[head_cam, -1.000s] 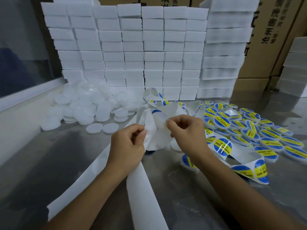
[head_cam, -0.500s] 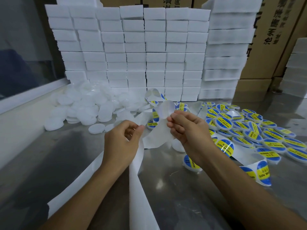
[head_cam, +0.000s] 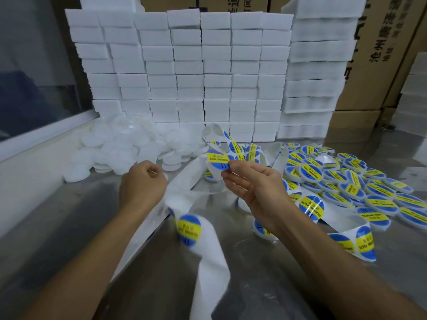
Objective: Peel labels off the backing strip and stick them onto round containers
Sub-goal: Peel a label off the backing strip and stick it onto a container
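Observation:
My right hand (head_cam: 254, 185) pinches a round blue and yellow label (head_cam: 218, 159) at its edge, held up free of the strip. My left hand (head_cam: 143, 183) is curled into a fist and grips the white backing strip (head_cam: 208, 262), which trails toward me. One label (head_cam: 188, 229) sits on that strip below my hands. Plain white round containers (head_cam: 115, 148) lie heaped at the back left. Labelled containers (head_cam: 346, 181) are piled on the right. More strip with labels (head_cam: 365, 241) curls under my right forearm.
A wall of white foam blocks (head_cam: 184, 77) stands behind the piles, with cardboard boxes (head_cam: 392, 54) to the right. A window ledge (head_cam: 46, 135) borders the left side. The work surface is a shiny metal table (head_cam: 69, 227).
My right hand has pulled a label off the strip and holds it up printed side visible. My left hand moved left, and the strip swung so a label shows near me.

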Tool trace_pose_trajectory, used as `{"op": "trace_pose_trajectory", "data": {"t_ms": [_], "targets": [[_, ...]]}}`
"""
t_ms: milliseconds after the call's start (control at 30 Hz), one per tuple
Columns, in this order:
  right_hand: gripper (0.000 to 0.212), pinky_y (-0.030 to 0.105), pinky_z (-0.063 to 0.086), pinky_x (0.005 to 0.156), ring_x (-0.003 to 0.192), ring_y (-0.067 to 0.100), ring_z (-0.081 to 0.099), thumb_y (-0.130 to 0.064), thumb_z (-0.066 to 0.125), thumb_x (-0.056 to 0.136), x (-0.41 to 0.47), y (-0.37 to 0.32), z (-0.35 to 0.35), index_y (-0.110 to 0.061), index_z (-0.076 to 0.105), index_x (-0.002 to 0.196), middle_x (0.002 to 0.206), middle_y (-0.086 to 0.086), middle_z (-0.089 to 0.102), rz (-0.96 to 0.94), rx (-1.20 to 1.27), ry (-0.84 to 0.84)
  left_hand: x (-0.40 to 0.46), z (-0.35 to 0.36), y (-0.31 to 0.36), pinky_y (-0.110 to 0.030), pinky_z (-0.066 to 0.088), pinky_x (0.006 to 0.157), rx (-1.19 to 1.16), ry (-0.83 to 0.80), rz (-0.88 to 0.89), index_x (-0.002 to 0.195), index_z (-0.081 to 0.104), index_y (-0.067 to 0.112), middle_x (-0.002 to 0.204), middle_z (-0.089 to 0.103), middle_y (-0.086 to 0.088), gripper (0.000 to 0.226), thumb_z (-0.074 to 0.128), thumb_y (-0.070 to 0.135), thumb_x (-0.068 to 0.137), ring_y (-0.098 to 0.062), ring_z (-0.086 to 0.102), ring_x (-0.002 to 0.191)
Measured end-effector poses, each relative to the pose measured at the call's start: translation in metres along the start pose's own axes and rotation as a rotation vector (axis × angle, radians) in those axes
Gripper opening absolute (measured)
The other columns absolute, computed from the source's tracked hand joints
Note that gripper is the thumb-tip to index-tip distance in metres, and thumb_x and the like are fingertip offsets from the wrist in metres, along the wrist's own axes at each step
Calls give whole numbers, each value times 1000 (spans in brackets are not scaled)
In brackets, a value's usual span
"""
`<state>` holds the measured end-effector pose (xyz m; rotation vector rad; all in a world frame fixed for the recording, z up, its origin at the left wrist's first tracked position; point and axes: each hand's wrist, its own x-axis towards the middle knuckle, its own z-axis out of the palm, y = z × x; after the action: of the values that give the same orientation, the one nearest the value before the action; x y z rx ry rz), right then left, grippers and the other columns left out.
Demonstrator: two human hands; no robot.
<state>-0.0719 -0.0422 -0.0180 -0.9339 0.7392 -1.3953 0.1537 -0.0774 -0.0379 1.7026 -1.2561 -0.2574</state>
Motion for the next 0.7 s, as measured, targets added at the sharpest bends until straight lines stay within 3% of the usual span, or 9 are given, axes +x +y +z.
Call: {"op": "trace_pose_trajectory", "data": {"t_ms": [67,100,200,267,367,500,700], "targets": [[15,38,61,81,87,24,73,-3,68,86,0,1,0,-6,79,76,87,13,75,3,-7,-19,9,4,-8,-36,48,86,208,-143,39,105,68,25,111,68,0,24,59,14,86,-28,61,102],[13,41,60,83,88,24,73,-4,69,86,1,2,0,-6,79,77,88,13,75,6,-15,-26,13,6,-12,-36,48,89,264,-203,45,110,67,26,112,65,-1,28,60,14,86,-29,60,105],[7,47,59,86,92,24,73,-7,71,85,1,4,-1,-4,77,86,93,14,75,19,-45,-25,20,11,-22,-32,41,79,394,-292,54,91,53,27,105,62,-5,20,56,8,85,-28,56,97],[8,47,59,85,91,25,73,-6,72,84,1,4,-1,-2,76,89,94,15,74,14,-53,-15,24,12,-26,-31,41,74,460,-285,55,86,55,24,107,65,-8,12,56,13,89,-28,59,98],[6,44,60,82,89,25,74,-5,73,83,2,4,-1,-2,77,87,93,15,74,1,-54,-6,28,12,-29,-30,36,57,482,-219,61,59,45,16,66,54,-4,33,62,22,87,-24,51,64],[4,42,61,80,90,24,74,-6,74,83,2,5,0,-5,78,85,92,13,75,-4,-71,-14,32,12,-29,-36,50,66,418,-179,14,69,61,10,75,66,-7,29,72,32,84,-26,61,74],[5,38,61,79,80,18,72,-5,73,84,0,4,0,-6,78,85,85,10,74,-4,-95,-15,36,9,-28,-28,35,54,375,-173,-19,68,56,18,75,64,-1,31,79,36,77,-18,56,70]]}}
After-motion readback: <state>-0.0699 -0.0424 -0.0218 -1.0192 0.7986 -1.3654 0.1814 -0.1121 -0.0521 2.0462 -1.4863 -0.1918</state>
